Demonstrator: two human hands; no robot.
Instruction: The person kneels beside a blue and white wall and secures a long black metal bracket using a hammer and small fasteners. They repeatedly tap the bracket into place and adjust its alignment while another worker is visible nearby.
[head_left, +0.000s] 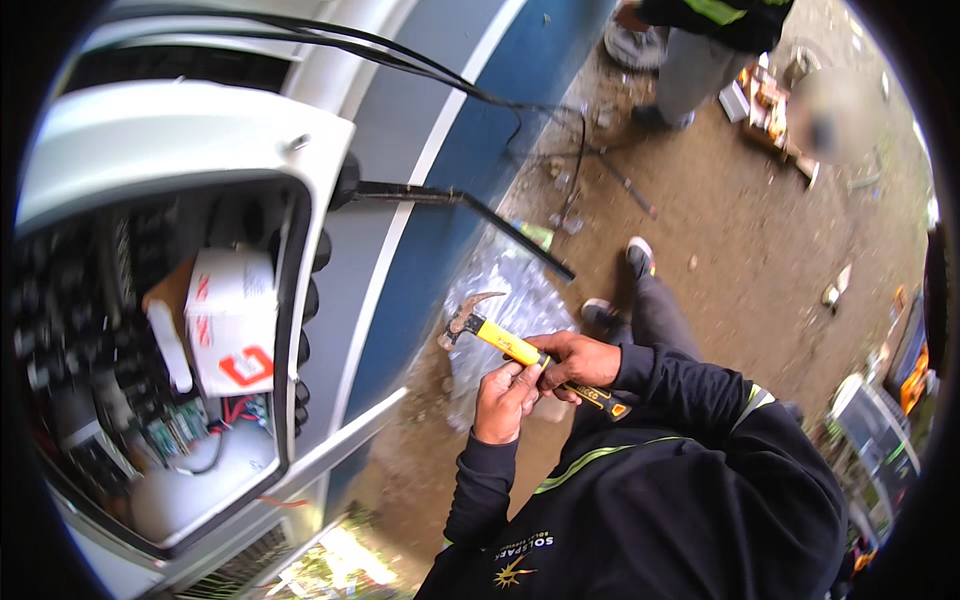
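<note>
A claw hammer with a yellow and black handle lies slantwise across my hands, its worn metal head up and to the left. My right hand is closed around the dark grip, and the butt end sticks out below it. Beside it my left hand is closed, with its thumb and fingertips pressed together against the handle just under the right fingers. Part of the grip is hidden by the fingers.
At left, a white housing opens onto wiring, circuit boards and a white-and-red carton. A black bar and cables jut from the blue-grey wall. Clear plastic sheeting lies on the dirt. Another person stands near scattered boxes.
</note>
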